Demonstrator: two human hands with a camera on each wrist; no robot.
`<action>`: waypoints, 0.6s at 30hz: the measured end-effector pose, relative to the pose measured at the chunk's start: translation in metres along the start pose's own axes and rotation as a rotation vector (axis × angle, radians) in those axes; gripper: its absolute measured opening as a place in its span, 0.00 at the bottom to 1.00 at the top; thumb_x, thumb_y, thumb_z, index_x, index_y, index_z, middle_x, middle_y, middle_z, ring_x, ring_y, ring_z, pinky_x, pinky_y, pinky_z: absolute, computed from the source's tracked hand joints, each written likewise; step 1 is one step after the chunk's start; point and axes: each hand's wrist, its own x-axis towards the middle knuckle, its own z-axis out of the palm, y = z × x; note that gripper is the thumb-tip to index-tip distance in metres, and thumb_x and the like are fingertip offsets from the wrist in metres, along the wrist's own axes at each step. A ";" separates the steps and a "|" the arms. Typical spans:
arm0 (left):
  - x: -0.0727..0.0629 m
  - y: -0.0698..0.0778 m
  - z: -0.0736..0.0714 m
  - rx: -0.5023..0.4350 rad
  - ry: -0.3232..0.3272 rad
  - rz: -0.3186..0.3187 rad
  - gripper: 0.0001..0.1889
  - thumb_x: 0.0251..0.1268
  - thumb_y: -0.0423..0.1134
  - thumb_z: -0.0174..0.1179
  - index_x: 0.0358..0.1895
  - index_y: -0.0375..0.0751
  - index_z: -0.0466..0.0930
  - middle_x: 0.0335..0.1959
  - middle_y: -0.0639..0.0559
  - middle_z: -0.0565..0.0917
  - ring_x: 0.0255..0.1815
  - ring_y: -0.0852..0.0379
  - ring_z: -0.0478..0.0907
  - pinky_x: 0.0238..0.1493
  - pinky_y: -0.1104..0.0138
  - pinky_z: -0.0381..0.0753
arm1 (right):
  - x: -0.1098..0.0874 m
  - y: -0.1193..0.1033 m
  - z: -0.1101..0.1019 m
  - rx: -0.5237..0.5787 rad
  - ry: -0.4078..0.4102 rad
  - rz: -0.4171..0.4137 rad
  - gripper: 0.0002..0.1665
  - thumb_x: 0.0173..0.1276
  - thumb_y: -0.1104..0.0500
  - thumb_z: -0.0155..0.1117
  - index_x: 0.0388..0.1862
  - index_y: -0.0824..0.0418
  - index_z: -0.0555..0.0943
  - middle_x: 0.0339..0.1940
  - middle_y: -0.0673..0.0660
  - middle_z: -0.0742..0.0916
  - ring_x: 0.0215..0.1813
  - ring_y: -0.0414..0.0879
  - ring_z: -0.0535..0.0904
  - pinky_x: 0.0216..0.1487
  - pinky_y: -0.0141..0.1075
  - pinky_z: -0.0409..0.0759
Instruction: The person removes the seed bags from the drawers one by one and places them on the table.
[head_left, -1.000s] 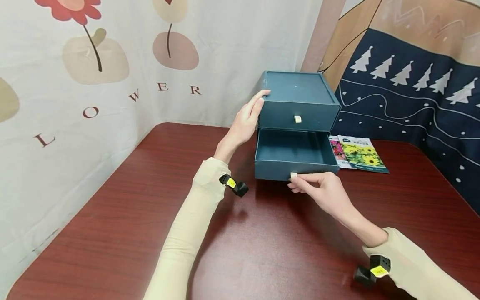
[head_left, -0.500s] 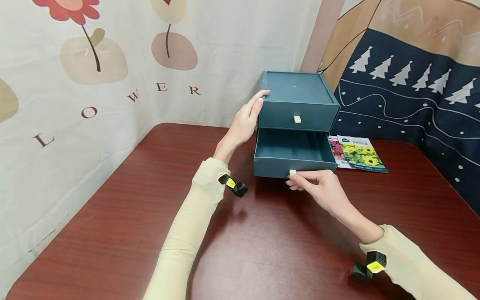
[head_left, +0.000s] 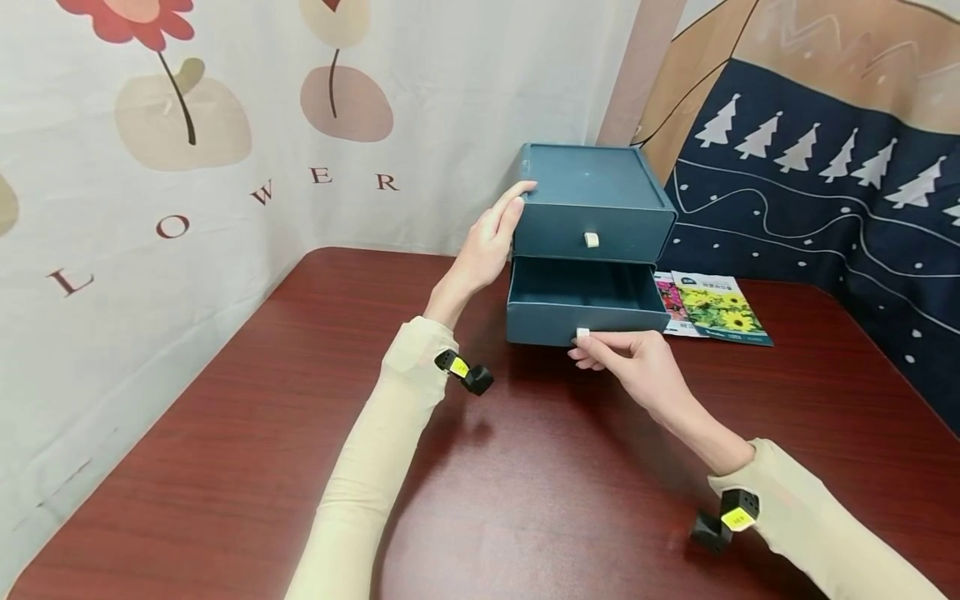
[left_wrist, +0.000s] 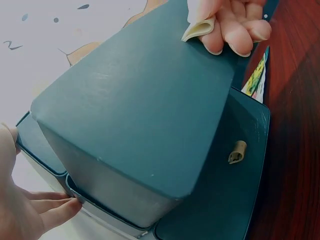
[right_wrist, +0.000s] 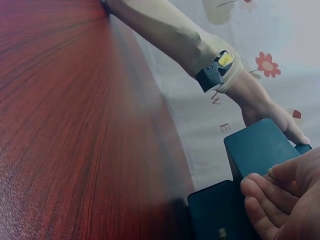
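A dark blue two-drawer storage box (head_left: 600,177) stands at the back of the table, its lower drawer (head_left: 543,323) pulled part way out and bare inside where it shows. My right hand (head_left: 637,367) pinches the small pale pull tab (head_left: 582,332) of that drawer between thumb and finger. In the left wrist view, the tab (left_wrist: 199,30) is folded under the right thumb. My left hand (head_left: 486,242) rests along the box's left side, fingers extended and one fingertip on the top edge. The upper drawer (head_left: 551,233) is closed, with its own tab (head_left: 592,240) free.
Right of the box, two flower-picture packets (head_left: 723,308) lie overlapping on the dark red wooden table (head_left: 285,467). A white printed curtain (head_left: 450,75) hangs behind and to the left, a navy cloth with trees (head_left: 810,208) at the right.
The lower drawer has slid a little back into the box, with my right hand moving along on its tab. My left hand stays against the box's side.
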 end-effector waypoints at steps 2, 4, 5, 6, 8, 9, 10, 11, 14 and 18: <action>0.000 0.000 0.000 -0.002 -0.001 0.000 0.25 0.85 0.53 0.35 0.77 0.54 0.64 0.17 0.44 0.64 0.18 0.47 0.65 0.29 0.61 0.67 | 0.001 0.001 0.000 -0.003 0.006 0.000 0.16 0.75 0.54 0.64 0.51 0.64 0.88 0.40 0.64 0.90 0.42 0.55 0.88 0.47 0.33 0.83; 0.000 0.001 0.000 0.000 -0.001 0.003 0.25 0.85 0.53 0.35 0.77 0.54 0.64 0.17 0.44 0.64 0.18 0.47 0.65 0.29 0.61 0.67 | 0.002 0.002 0.000 -0.005 0.012 -0.001 0.17 0.75 0.53 0.64 0.51 0.63 0.89 0.39 0.61 0.91 0.43 0.56 0.88 0.47 0.33 0.83; 0.000 0.001 0.000 -0.001 -0.001 0.003 0.25 0.85 0.53 0.35 0.77 0.54 0.64 0.17 0.44 0.64 0.18 0.47 0.64 0.29 0.61 0.67 | 0.003 0.002 0.000 -0.009 0.015 -0.001 0.17 0.75 0.53 0.64 0.51 0.63 0.89 0.39 0.60 0.91 0.43 0.56 0.88 0.47 0.33 0.83; 0.000 0.001 0.000 -0.003 -0.003 0.003 0.25 0.85 0.53 0.35 0.77 0.54 0.64 0.17 0.44 0.64 0.18 0.47 0.64 0.29 0.61 0.67 | 0.004 0.002 0.001 -0.014 0.018 -0.003 0.17 0.75 0.52 0.64 0.51 0.63 0.89 0.38 0.58 0.91 0.43 0.55 0.88 0.47 0.32 0.83; 0.000 0.000 0.000 -0.002 -0.003 0.005 0.25 0.86 0.53 0.35 0.77 0.54 0.64 0.17 0.44 0.64 0.18 0.47 0.64 0.29 0.61 0.67 | 0.006 0.003 0.001 -0.023 0.022 -0.009 0.17 0.75 0.53 0.65 0.51 0.63 0.89 0.38 0.58 0.91 0.42 0.54 0.88 0.47 0.32 0.83; 0.000 0.000 0.000 -0.002 -0.003 0.005 0.25 0.85 0.53 0.35 0.77 0.54 0.64 0.17 0.44 0.64 0.18 0.47 0.64 0.29 0.61 0.67 | 0.006 0.003 0.001 -0.025 0.025 -0.013 0.16 0.75 0.53 0.65 0.51 0.63 0.88 0.38 0.59 0.91 0.42 0.53 0.88 0.46 0.32 0.83; 0.000 0.000 0.000 -0.001 -0.003 0.005 0.25 0.85 0.53 0.35 0.77 0.54 0.64 0.17 0.44 0.64 0.18 0.47 0.64 0.30 0.61 0.67 | 0.007 0.003 0.001 -0.031 0.027 -0.017 0.16 0.75 0.53 0.65 0.51 0.64 0.88 0.38 0.60 0.91 0.41 0.52 0.88 0.46 0.32 0.83; 0.000 0.000 0.000 -0.001 -0.003 0.006 0.25 0.85 0.53 0.35 0.77 0.54 0.64 0.17 0.44 0.64 0.18 0.47 0.64 0.30 0.61 0.67 | 0.007 0.002 0.001 -0.038 0.029 -0.021 0.16 0.75 0.54 0.64 0.51 0.64 0.88 0.38 0.61 0.91 0.41 0.52 0.88 0.46 0.31 0.83; 0.000 0.000 0.000 0.000 -0.004 0.006 0.25 0.85 0.53 0.35 0.77 0.54 0.64 0.17 0.44 0.64 0.18 0.48 0.65 0.31 0.61 0.68 | 0.009 0.001 0.002 -0.050 0.034 -0.031 0.15 0.76 0.56 0.64 0.51 0.65 0.87 0.38 0.62 0.90 0.40 0.54 0.88 0.45 0.31 0.83; 0.000 0.000 -0.001 0.002 -0.003 0.008 0.25 0.86 0.53 0.35 0.77 0.54 0.64 0.17 0.44 0.64 0.18 0.47 0.65 0.31 0.60 0.68 | 0.012 0.001 0.003 -0.055 0.047 -0.034 0.15 0.76 0.57 0.63 0.50 0.67 0.87 0.37 0.62 0.90 0.40 0.55 0.87 0.45 0.30 0.82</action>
